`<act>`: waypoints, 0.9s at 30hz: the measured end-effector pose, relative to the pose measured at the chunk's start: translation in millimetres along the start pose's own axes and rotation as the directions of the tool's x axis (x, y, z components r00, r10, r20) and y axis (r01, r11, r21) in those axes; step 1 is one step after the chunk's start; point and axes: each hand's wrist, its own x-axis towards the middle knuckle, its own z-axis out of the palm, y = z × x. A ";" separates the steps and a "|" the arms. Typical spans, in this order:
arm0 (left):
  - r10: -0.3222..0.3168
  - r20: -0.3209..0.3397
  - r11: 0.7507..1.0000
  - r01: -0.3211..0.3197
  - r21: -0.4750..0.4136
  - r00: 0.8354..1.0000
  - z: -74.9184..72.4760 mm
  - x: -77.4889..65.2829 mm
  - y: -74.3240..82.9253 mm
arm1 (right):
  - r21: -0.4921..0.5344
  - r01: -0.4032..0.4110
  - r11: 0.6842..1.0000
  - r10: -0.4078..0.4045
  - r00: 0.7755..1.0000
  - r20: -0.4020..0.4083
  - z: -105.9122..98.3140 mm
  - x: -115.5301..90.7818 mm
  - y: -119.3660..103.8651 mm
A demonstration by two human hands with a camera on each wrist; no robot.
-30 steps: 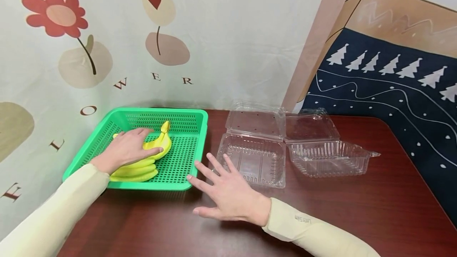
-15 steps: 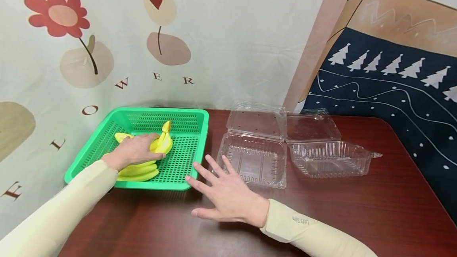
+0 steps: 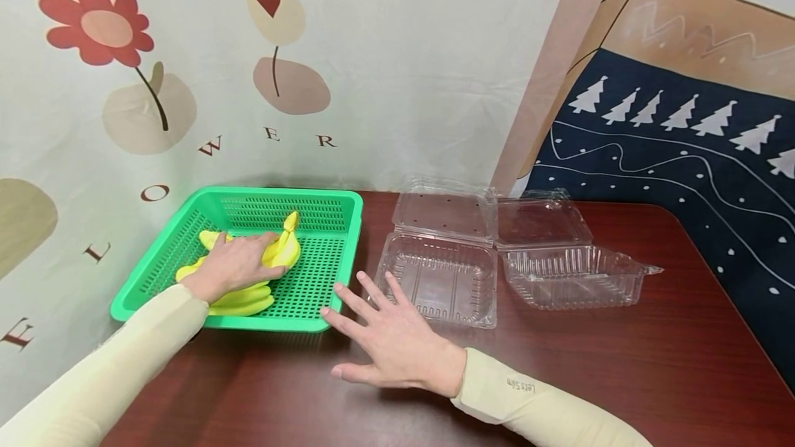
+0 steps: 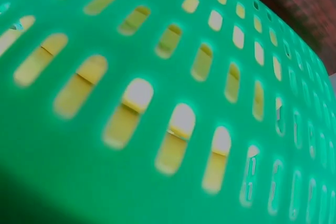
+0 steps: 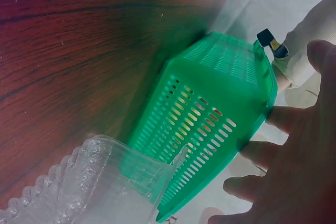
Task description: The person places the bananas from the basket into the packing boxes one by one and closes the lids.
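My left hand (image 3: 239, 261) reaches into a green slotted basket (image 3: 355, 261) in the head view. Its thumb and fingers lie round the upper bunch of yellow bananas (image 3: 286, 252), gripping it; the fingertips are partly hidden. More bananas (image 3: 248, 301) lie under and beside that hand. The left wrist view shows mostly the basket wall (image 4: 157, 192), with yellow behind its slots. My right hand (image 3: 404, 343) is spread with straight fingers just right of the basket, holding nothing. In the right wrist view, its fingers (image 5: 252, 187) appear beside the basket rim.
Two clear plastic clamshell boxes stand lid-up on the dark red wooden table (image 3: 559, 364): one box (image 3: 435, 316) near my right hand, another box (image 3: 574, 288) to its right. A printed cloth (image 3: 404, 88) hangs behind the table.
My left hand has moved slightly right and closed round the upper banana bunch, which has tilted a little. Banana ends at the left have come into sight. My right hand has barely moved.
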 end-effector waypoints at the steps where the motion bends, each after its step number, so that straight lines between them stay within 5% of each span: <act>1: 0.004 -0.011 1.000 -0.004 0.007 1.000 0.2 -0.6 0.2 | 0.000 0.001 1.000 -0.001 1.000 0.002 0.1 0.1 -0.1; 8: 0.064 -0.118 0.996 -0.057 0.064 0.991 -0.3 -7.7 -0.3 | 0.015 0.007 1.000 -0.007 1.000 0.005 0.6 0.2 -0.3; 14: 0.142 -0.238 0.987 -0.119 0.107 0.961 -1.3 -14.4 -1.6 | 0.008 0.007 1.000 -0.007 1.000 -0.012 0.8 -0.7 -0.3; 27: 0.283 -0.477 0.958 -0.223 0.179 0.832 -0.9 -22.2 2.1 | 0.024 0.000 1.000 0.000 1.000 -0.025 2.1 -2.4 0.7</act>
